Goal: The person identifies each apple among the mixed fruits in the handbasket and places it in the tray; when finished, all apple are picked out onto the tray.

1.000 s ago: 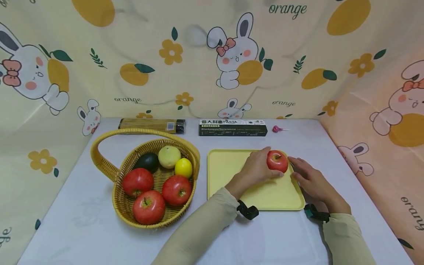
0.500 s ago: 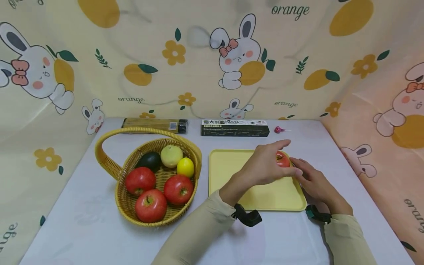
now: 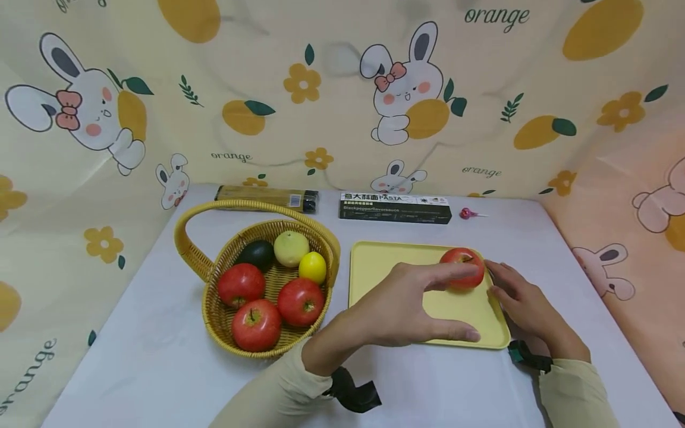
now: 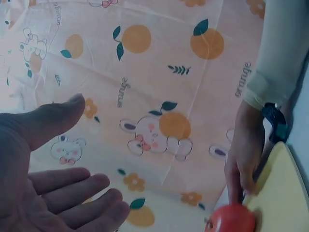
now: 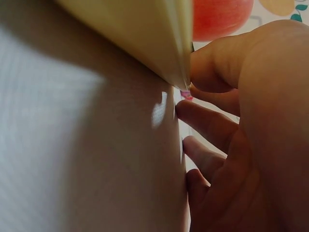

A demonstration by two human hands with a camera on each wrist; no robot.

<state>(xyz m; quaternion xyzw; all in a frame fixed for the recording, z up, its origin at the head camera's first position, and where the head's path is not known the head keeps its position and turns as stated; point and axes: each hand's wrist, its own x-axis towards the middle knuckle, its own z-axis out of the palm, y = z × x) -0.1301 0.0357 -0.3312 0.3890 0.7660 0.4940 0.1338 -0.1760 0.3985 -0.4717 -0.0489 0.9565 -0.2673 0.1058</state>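
A red apple [image 3: 459, 258] sits near the right end of a yellow tray [image 3: 374, 261]. My left hand [image 3: 396, 306] is held over the tray's front part, thumb and fingers spread wide apart with nothing between them. Its forefinger overlaps the apple in the head view, while in the left wrist view the palm [image 4: 53, 208] is bare and the apple lies well off to the right. Against the tray's right edge rests my right hand [image 3: 530, 306]. Its thumb [image 5: 212, 65] is right at the rim, and its loosely extended fingers [image 5: 207, 123] lie low by the tabletop.
Left of the tray stands a wicker basket [image 3: 275, 282] with a tall handle, holding several red apples [image 3: 256, 325], a dark green fruit [image 3: 257, 255], a pale round fruit [image 3: 291, 248] and a lemon [image 3: 313, 267]. Along the back lie a noodle pack [image 3: 262, 198], a pasta box [image 3: 395, 209] and a lollipop [image 3: 467, 213].
My left hand has let go of the apple and drawn back toward the front left, fingers spreading. The apple stays on the tray. My right hand keeps its place at the tray's edge.
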